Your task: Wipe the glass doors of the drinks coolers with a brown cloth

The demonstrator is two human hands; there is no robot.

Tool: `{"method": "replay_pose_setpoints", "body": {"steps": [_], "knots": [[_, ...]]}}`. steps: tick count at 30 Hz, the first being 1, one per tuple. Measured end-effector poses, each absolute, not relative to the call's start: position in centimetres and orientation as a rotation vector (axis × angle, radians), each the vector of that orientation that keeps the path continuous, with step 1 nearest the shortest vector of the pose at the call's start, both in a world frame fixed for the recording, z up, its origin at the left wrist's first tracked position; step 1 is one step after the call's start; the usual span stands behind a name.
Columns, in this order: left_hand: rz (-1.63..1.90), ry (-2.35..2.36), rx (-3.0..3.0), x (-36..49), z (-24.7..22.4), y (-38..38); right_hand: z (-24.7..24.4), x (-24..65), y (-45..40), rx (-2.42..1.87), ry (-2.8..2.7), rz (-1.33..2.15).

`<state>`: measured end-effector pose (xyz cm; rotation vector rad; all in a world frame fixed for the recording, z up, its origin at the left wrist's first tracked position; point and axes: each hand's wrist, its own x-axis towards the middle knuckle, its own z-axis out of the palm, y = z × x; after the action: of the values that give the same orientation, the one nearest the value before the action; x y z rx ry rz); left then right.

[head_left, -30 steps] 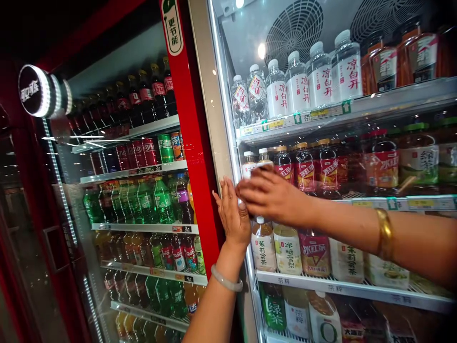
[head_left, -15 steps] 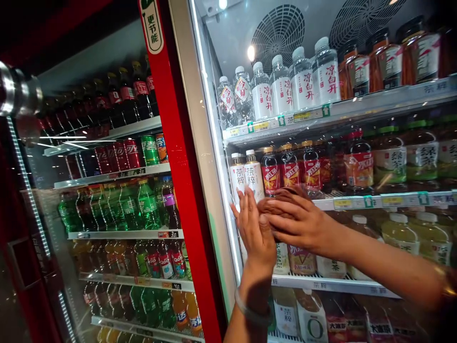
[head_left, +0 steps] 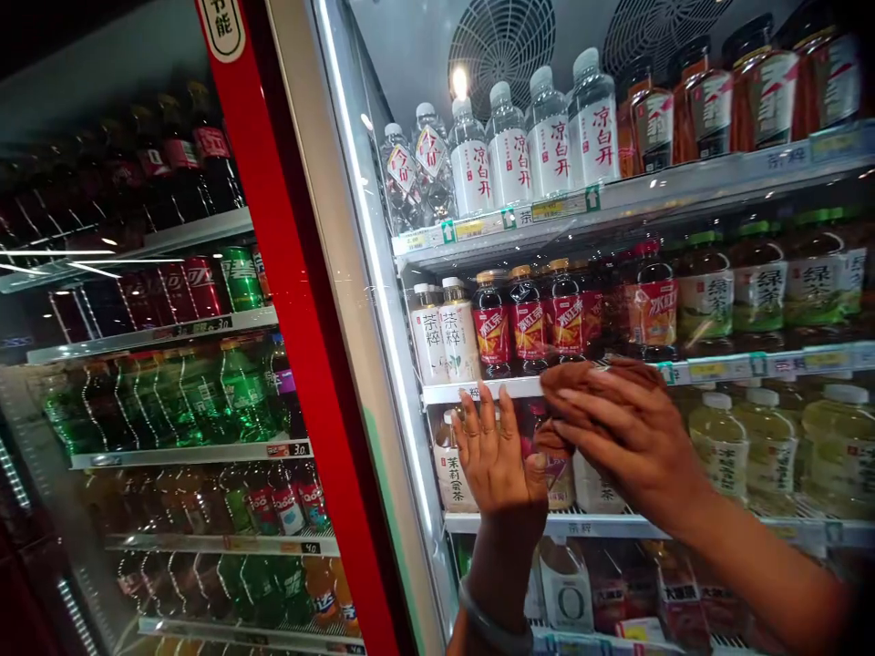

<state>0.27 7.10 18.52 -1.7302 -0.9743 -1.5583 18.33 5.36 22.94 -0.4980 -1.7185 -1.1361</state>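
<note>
Two hands in view, both bare. Right hand: fingers bent and closed over a brown cloth, which bunches past the fingertips on the left. Left hand: empty, palm turned away, fingers spread, thumb near the cloth's lower fold; a pale bangle sits at the near end of its wrist. The cloth is in front of the middle shelf, right of the left hand.

Step in hand, as judged: wiping the glass of the right cooler. The next move would call for the cloth to be spread flat under even pressure, with the left hand clear of its path.

On the far side of the glass: white bottles at left, red-label bottles to their right, water bottles on the shelf above. A red post divides this cooler from the left one, where green bottles show.

Not verified: whether palm or cloth touches the glass; the right palm and the cloth's underside are hidden. The right forearm fades into shadow at the near right. Reflections and gloom obscure many labels in the left cooler; its far left is cut off.
</note>
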Motion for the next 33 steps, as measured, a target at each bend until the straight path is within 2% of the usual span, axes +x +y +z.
{"method": "replay_pose_setpoints", "body": {"steps": [5,8,12,15,19,22,26,33], "knots": [[-1.539,-1.003,-1.666,1.1,18.0,7.2,24.1,16.5,5.5,-0.633,-1.464,-1.026],[-1.52,-0.972,-1.679,1.0,17.8,7.1,21.5,15.1,5.6,-0.621,-1.474,-1.019],[-1.505,-0.958,-1.687,0.8,17.5,7.0,18.1,17.9,5.3,-0.703,-1.44,-0.997],[-1.499,-0.981,-1.675,1.1,17.3,7.1,19.9,19.3,5.2,-0.768,-1.284,-0.96],[-1.431,-0.994,-1.653,1.8,16.4,7.1,22.1,16.9,5.4,-0.763,-1.261,-0.953],[-1.376,-0.966,-1.695,2.0,15.6,6.9,19.0,16.3,5.0,-0.739,-1.406,-0.925],[-1.325,-1.048,-1.737,2.6,15.4,6.4,15.1,19.8,3.9,-0.797,-1.436,-0.842],[-1.424,-1.196,-1.754,5.4,13.8,5.2,19.0,19.6,3.9,-0.894,-1.237,-0.813]]}}
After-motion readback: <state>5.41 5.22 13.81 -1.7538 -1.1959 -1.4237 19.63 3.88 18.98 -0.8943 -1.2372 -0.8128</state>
